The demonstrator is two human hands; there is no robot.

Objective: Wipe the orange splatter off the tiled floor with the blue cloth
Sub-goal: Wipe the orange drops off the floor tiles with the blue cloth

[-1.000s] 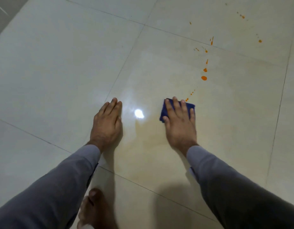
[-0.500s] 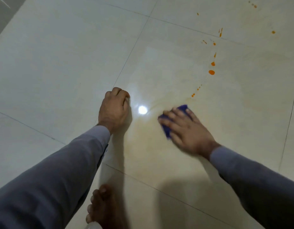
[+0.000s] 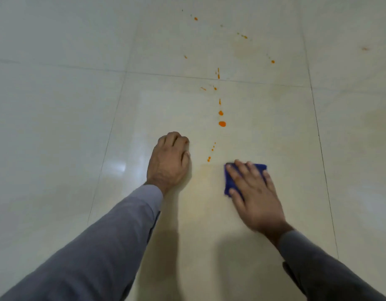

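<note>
The right hand [image 3: 254, 192] lies flat on the cloth [image 3: 228, 183], palm down, with the fingers straight and a little spread. It pinches nothing; it only presses the cloth onto the floor [image 3: 57, 127]. The cloth is blue and folded, and most of it is under the fingers. Its far edge shows beyond the fingertips, and its left edge shows beside the index finger and the thumb. The palm and the wrist are nearer to the person than the cloth and rest over bare tile. The hand looks a little blurred.

The left hand [image 3: 169, 159] is on the floor to the left of the cloth, well apart from it. Its fingers are curled under, so the knuckles point forward, and it holds nothing. Both arms wear grey sleeves [image 3: 114, 235].

The splatter [image 3: 222, 123] is orange and lies in front of both hands, in a loose line that goes away from the person. The nearest small drops are between the two hands, just beyond the left far corner of the cloth, but they do not touch it. Farther on there are two bigger round drops, then thin streaks near the tile joint, and more small spots on the next tile. One faint spot is far to the right.

The tile between the hands, near the cloth, has a pale yellowish tint. The floor is glossy, cream in colour, with thin dark joints.
</note>
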